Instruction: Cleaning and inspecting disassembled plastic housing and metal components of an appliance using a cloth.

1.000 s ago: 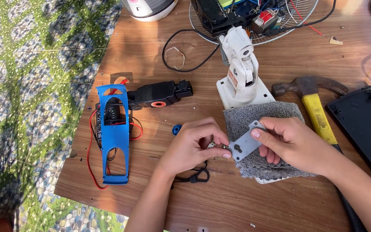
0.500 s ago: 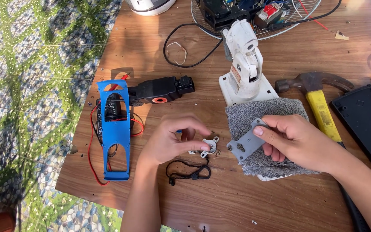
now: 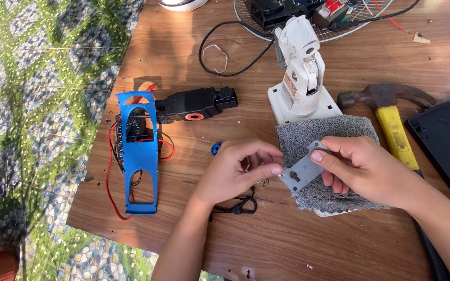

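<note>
The right hand (image 3: pixel 363 169) is pinching a small grey plate (image 3: pixel 303 173) between thumb and curled fingers, above the grey cloth (image 3: pixel 329 132) on the wooden surface (image 3: pixel 287 244). The left hand (image 3: pixel 238 169), fingers curled nearly closed, is touching the plate's corner with its fingertips.

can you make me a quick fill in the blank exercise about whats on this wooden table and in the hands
1. The right hand holds a small flat plate coloured ____.
2. The hammer has a handle coloured ____.
3. The blue shell lies on the table to the ____ of the left hand.
4. Under the right hand lies a grey ____ cloth.

Missing words: grey; yellow; left; towel
</note>
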